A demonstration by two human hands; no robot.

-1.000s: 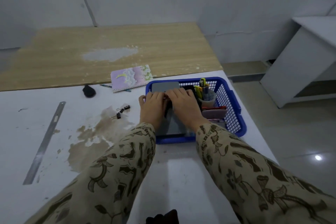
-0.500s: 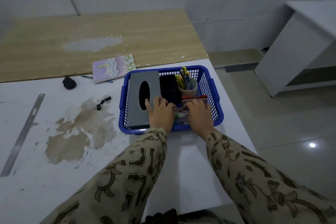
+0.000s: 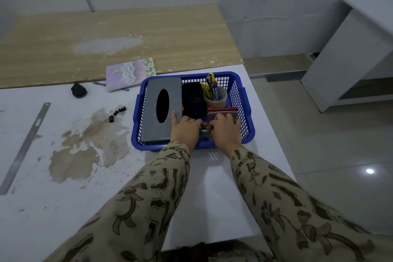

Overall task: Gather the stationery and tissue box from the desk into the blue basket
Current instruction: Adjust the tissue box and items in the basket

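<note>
While much of the desk's stationery waits outside it, you work both hands into the near end of the basket. Far left, a long grey metal ruler (image 3: 25,144) lies on the white desk top (image 3: 63,208), well apart from everything else. To its right, past a brown stain, are a cluster of small black binder clips (image 3: 114,114) and a pastel spiral-bound notebook (image 3: 130,73). Both sit near the basket's left wall, not yet gathered.

The blue plastic mesh basket (image 3: 247,102) stands by the desk's right edge. The grey textured tissue box with the oval slot (image 3: 158,110) lies flat along the basket's left side, probably because its length suits that wall and leaves the rest for smaller things. Beside it, a black rectangular box (image 3: 194,100) and a pale cup of yellow and blue pens (image 3: 215,98) fill the back.

Your left hand (image 3: 186,128) rests one straight forefinger on the tissue box's near corner, seemingly to keep it aside. The other fingers curl down toward a green pen-like item (image 3: 203,131) between your hands, though whether they grip it cannot be told from here.

Your right hand (image 3: 226,131) bends its fingers over a flat pink case (image 3: 211,116) with a red edge behind it. It appears to be pressing loose pieces into the remaining gap, and its grip is likewise hidden.
</note>
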